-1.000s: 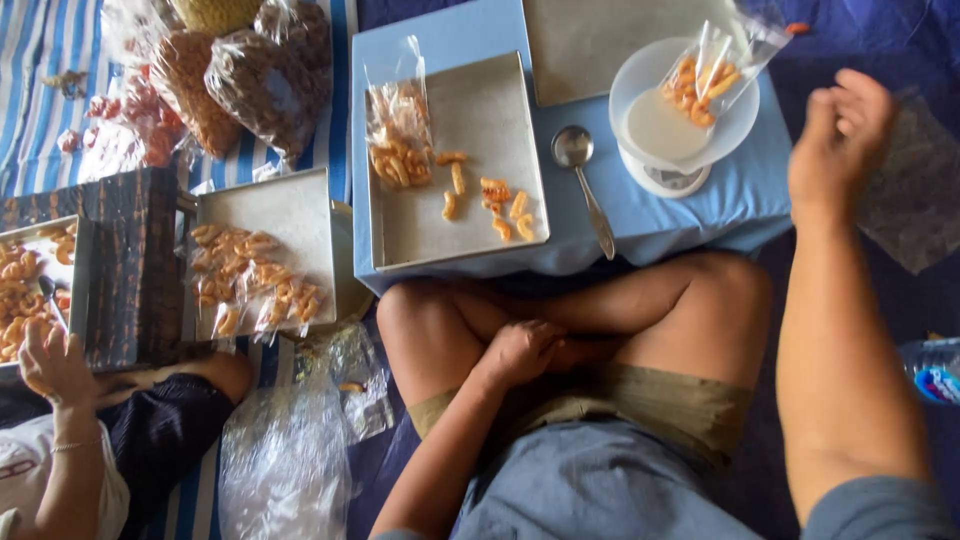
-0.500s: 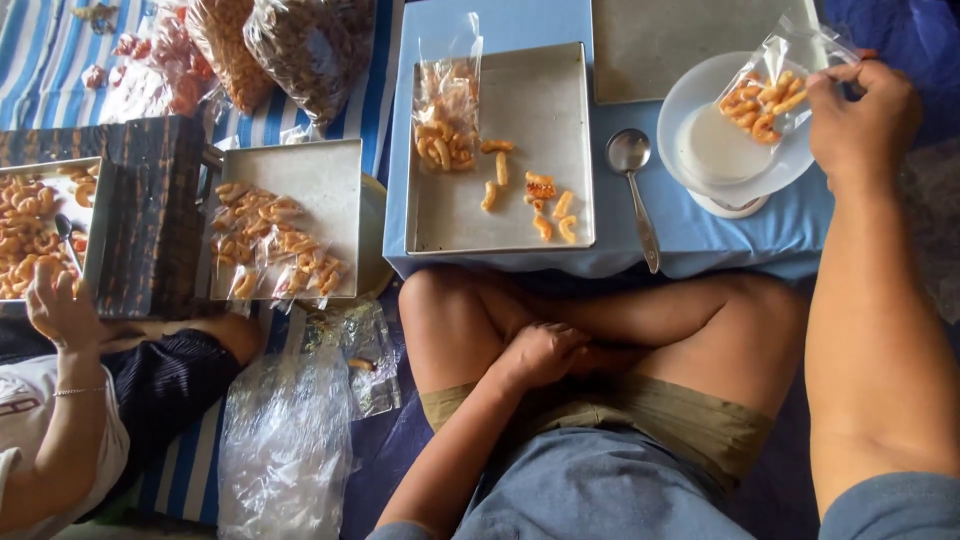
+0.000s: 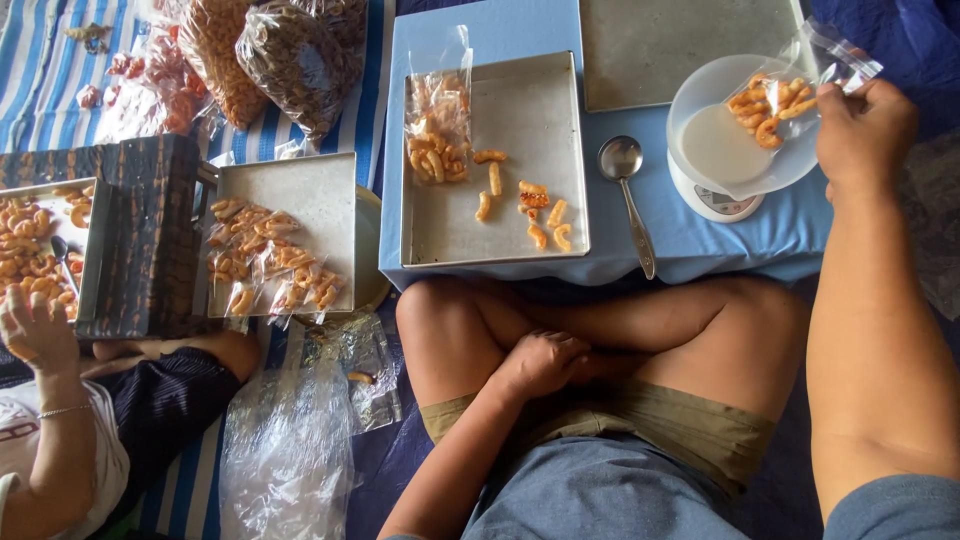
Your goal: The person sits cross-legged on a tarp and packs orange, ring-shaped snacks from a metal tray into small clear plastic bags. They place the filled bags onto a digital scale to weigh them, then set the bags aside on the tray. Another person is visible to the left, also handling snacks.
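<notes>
My right hand (image 3: 862, 128) grips a clear plastic bag (image 3: 790, 88) partly filled with orange curled snacks, holding it over a white bowl (image 3: 735, 150) that sits on a small kitchen scale (image 3: 712, 203). My left hand (image 3: 540, 362) rests as a loose fist on my crossed legs and holds nothing. In front of me a square metal tray (image 3: 520, 130) lies on a low blue table (image 3: 700, 240), with a filled snack bag (image 3: 437, 120) and a few loose snacks (image 3: 530, 205) in it. A metal spoon (image 3: 628, 190) lies beside the tray.
Another person sits at the left, a hand (image 3: 35, 328) at a tray of snacks (image 3: 40, 250). A second metal tray (image 3: 285, 235) holds packed bags. Large snack sacks (image 3: 275, 55) lie at the top. Empty plastic bags (image 3: 290, 440) cover the striped mat.
My right hand came down from open air, took hold of the snack bag at the bowl and now grips its top. The view shifted slightly; my left hand stayed on my lap.
</notes>
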